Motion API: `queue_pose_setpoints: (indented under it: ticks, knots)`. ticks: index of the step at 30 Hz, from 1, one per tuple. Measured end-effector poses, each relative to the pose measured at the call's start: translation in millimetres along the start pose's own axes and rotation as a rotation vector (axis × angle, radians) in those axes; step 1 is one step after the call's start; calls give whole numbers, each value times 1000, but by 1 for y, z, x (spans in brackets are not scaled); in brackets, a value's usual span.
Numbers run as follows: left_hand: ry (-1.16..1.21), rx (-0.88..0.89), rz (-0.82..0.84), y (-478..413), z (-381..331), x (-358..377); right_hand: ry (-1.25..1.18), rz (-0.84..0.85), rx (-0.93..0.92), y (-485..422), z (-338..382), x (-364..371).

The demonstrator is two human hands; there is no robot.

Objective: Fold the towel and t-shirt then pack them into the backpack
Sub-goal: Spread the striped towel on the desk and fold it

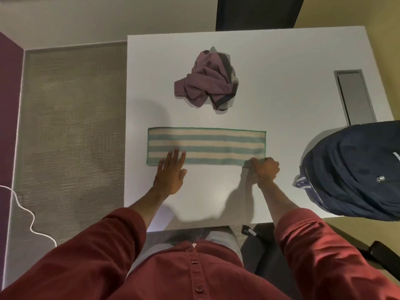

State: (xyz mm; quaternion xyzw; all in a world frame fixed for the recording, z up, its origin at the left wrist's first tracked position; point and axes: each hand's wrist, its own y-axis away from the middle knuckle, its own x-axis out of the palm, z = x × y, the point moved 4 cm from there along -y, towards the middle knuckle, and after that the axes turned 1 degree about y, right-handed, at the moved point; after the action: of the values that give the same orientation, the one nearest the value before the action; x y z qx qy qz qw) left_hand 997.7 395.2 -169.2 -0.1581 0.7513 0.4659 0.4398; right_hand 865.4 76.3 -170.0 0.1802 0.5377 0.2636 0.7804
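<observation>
Green-and-cream striped towel [206, 146], terry by the look of it, lies on the white tabletop [281, 61] as a long narrow band, apparently already doubled lengthwise.

Head view, the only one.
- Long axis of the towel: straight across me, left to right. Short axis points away from me.
- Left grip [171, 172]: flat, fingers straight and slightly spread. The fingertips rest on the near edge of the towel close to its left end; the palm is on bare tabletop just in front of it. It has hold of nothing and only pins the cloth.
- Right grip [265, 169]: fingers curled, pinching the towel's near right corner, which looks slightly lifted and bunched.
- So each end has its own grip, and the free length runs between them.
- Judgement: the next fold goes along the long axis, right end carried leftwards over to the pinned end. The right grip is the mover, the left the anchor. Risk: the far right corner is unheld and may lag, skewing the edges.
- T-shirt [207, 83]: mauve and grey, crumpled in a heap beyond the towel, apart from it, not yet folded.
- Backpack [355, 169]: dark blue, at the tabletop's right edge, to the right of my right grip. I cannot tell whether it is unzipped.
</observation>
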Motion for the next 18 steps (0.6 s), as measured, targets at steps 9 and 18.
queue_pose_setpoints:
  ticks: [9,18]
  knots:
    - [-62,43,41,3,-7,7,-407,-35,66,-13,-12,-19]
    - [-22,149,124,-2,-45,9,-438,-138,106,-21,-18,-42]
